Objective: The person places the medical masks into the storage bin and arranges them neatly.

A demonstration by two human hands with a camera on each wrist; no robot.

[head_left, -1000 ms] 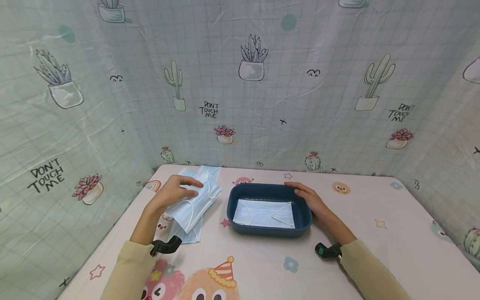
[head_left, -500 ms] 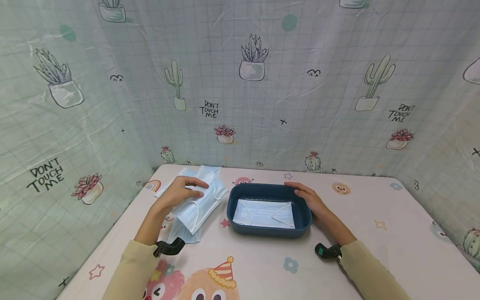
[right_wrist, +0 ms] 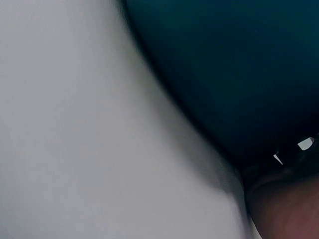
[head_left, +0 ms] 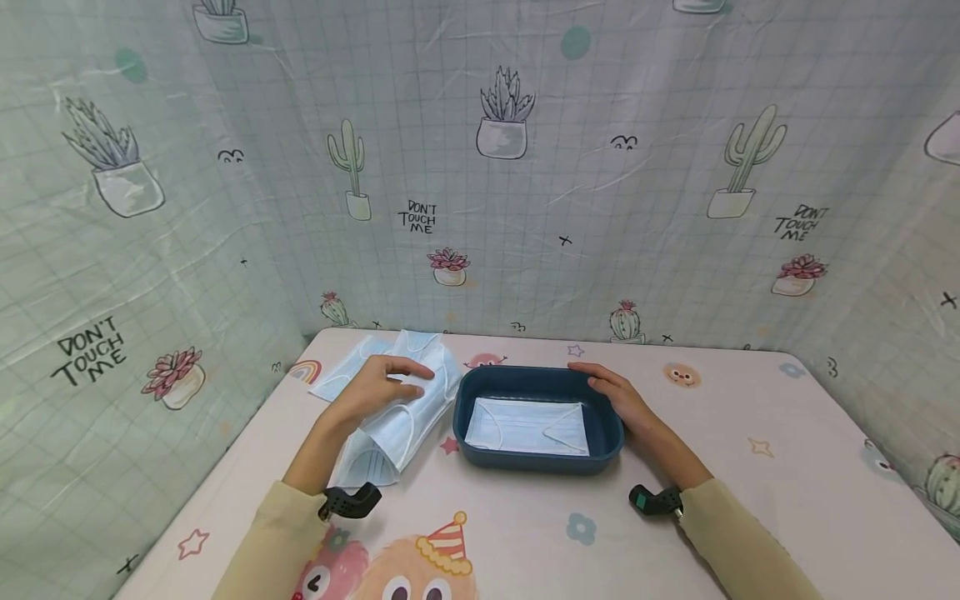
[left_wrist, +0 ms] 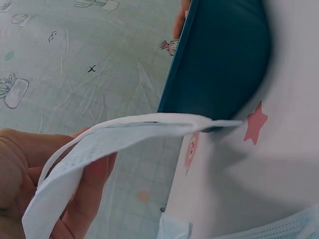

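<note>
My left hand (head_left: 381,388) pinches a light blue disposable face mask (head_left: 412,423) by its upper side, just left of a dark blue box (head_left: 536,463). In the left wrist view, the held mask (left_wrist: 124,137) bends in an arc, with its white ear loop along the edge. Beneath it, more masks (head_left: 337,379) lie on the table, partly covered. Flat inside the box is another mask (head_left: 517,427), its loops spread on top. My right hand (head_left: 624,402) holds the box at its back right corner, fingertips at the rim. The right wrist view shows mainly the box wall (right_wrist: 224,64).
A pale table cover (head_left: 510,533) with cartoon prints lies under everything. Behind the table and along both sides hangs a curtain (head_left: 562,192) printed with cacti.
My left hand has moved right with the mask, bringing it closer to the box and uncovering more of the masks behind. The right hand and box stay in place.
</note>
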